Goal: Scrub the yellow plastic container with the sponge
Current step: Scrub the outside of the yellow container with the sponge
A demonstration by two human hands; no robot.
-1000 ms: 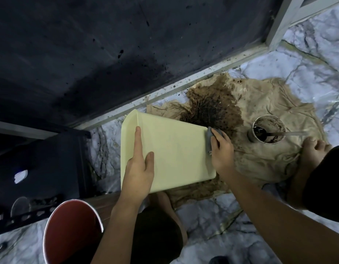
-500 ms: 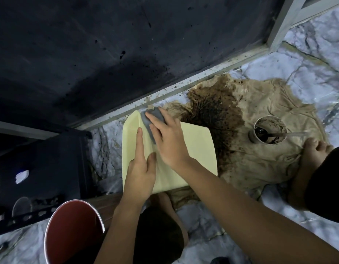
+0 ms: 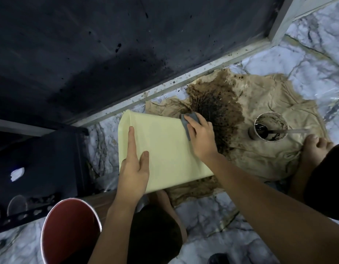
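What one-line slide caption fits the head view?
Left hand steadies the yellow container while the right hand presses a grey sponge at its far right edge.

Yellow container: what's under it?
The stained cloth runs beneath the yellow container, showing past its far and near edges; the part directly underneath is hidden.
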